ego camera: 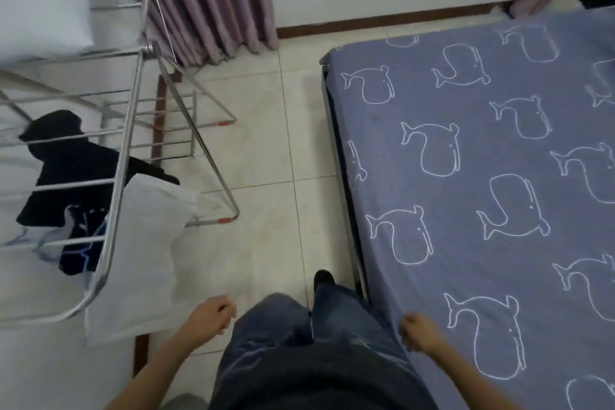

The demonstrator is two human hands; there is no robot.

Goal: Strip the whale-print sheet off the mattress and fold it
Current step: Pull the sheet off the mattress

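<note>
Both bare forearms reach forward and down, 1 on each side of the legs in dark jeans. The left hand hangs with its fingers loosely curled, gripping nothing. The right hand hangs likewise, knuckles up and fingers curled under.

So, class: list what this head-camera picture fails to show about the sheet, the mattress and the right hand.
1. The whale-print sheet: head view, cut off by the right and bottom frame edges.
2. The mattress: head view, wholly covered by the sheet.
3. The right hand: head view, motion-blurred; whether its curled fingers pinch the sheet's edge cannot be told.
</note>
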